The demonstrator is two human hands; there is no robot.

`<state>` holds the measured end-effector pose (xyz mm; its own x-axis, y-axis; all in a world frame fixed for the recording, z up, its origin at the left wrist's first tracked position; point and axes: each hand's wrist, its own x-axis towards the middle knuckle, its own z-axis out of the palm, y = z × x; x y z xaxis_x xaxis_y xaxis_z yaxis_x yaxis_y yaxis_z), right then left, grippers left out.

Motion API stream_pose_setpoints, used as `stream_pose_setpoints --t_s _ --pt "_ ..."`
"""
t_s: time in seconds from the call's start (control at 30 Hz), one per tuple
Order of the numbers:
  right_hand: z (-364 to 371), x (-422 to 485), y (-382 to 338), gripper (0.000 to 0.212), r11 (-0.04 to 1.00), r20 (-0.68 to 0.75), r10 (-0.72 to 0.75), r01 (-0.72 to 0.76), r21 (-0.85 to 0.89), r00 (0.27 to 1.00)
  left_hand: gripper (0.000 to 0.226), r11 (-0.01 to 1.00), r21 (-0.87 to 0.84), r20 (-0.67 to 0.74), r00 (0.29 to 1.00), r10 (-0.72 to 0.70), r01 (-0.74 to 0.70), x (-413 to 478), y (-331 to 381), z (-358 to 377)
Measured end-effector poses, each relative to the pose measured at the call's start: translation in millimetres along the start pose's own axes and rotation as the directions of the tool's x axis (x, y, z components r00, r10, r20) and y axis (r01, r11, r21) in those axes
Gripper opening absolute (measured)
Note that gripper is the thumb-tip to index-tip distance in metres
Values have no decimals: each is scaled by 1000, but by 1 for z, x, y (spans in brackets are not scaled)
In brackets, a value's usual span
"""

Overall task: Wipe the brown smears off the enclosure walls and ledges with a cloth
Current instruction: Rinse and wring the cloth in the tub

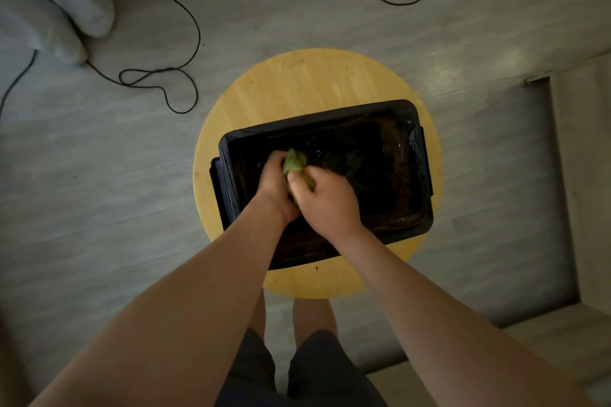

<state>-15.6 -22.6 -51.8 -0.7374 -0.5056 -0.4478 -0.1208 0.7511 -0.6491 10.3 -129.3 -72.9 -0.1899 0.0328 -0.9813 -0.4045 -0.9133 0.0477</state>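
**Both hands bunched a green cloth inside the black tub**

The left hand point(274, 187) and the right hand point(325, 200) met inside the black tub point(314, 118), nearer its left wall than its right. Both were curled tight round a green cloth point(294, 162), which was wadded up between them. A tuft of it stuck out past the knuckles toward the far wall, and the rest was hidden under the fingers. Whether the cloth touched the bottom could not be told (the inside was very dark).

A glossy plastic liner point(408, 129) was folded over the tub's rim and crinkled at the far right corner. A brownish tint showed on the near wall and along the right side, faint in the dim light.

The tub sat slightly askew on a round wooden table point(307, 79). On the grey floor point(99, 208) to the left, a thin black cable point(158, 76) lay in loose loops. Dark shorts point(317, 367) showed at the bottom of the view.
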Motion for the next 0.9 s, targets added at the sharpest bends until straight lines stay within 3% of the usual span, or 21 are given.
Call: stream_pose_setpoints --t_s 0.07,0.17,0.23,0.3,0.4,0.5,0.6,0.67,0.73,0.8,0.9 --pt "-2 -5 -6 47 995 -49 -96 95 -17 994 44 997 81 -30 999 17 -15 1 1 1" --pt "4 0 -2 49 990 -128 -128 118 -77 984 36 978 202 -74 995 61 -45 3 -4 6" --pt "9 9 12 54 971 -190 -160 120 -208 969 29 973 220 -76 993 89 -71 -1 -6 12" --pt "6 24 29 59 920 -175 -171 94 -380 970 26 986 150 -69 994 81 -70 -2 -9 20" --pt "-5 50 50 54 869 -170 -58 -34 -494 984 37 965 218 -43 987 158 -145 -7 -15 26" --pt "-15 63 57 45 892 -271 162 -258 -371 949 40 927 314 -60 970 237 -207 -7 -17 14" --pt "-10 58 53 58 891 -280 314 -384 -243 907 42 900 392 -175 945 277 -191 -5 -15 -3" --pt "3 52 46 64 893 -194 378 -412 -179 905 41 902 402 -185 951 249 -158 -3 -14 -5" --pt "15 48 39 62 900 1 423 -420 -119 906 42 937 334 -135 979 152 -99 -4 -12 -1" --pt "20 42 32 53 933 119 361 -358 -46 925 41 973 226 -71 995 63 -46 -4 -11 5" --pt "16 22 14 41 993 69 117 -114 -36 991 47 995 98 20 1000 -14 12 -7 -3 7"
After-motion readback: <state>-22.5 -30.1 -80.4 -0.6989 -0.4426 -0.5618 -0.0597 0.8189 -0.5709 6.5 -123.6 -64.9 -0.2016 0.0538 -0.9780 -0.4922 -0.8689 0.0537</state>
